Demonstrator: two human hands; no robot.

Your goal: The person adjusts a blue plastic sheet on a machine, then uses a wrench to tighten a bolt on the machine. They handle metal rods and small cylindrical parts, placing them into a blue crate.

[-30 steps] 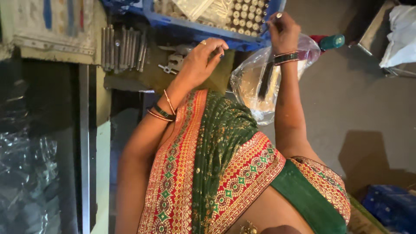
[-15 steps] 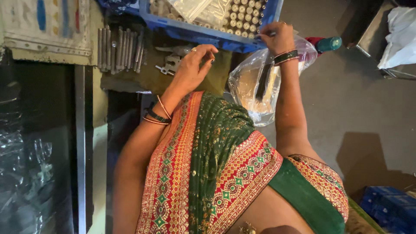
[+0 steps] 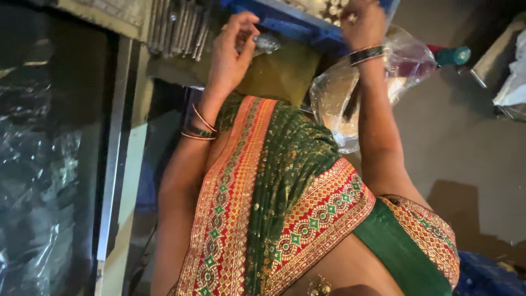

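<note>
Crate (image 3: 298, 26): blue plastic, smooth, dull sheen. Rods (image 3: 178, 27) beside it: grey metal, bare, slightly shiny. Bag (image 3: 337, 104): thin clear plastic, crinkled, glossy. Sheet (image 3: 41, 181) at the far left: clear plastic film, wrinkled, catching light. Cloth (image 3: 282, 71) under the crate: olive fabric, matt. Drape (image 3: 285, 181): green woven cloth with gold flecks, red and orange patterned borders, soft low sheen. Bangles (image 3: 200, 129): thin metal, polished. Floor (image 3: 460, 126): grey, matt, rough-looking.
</note>
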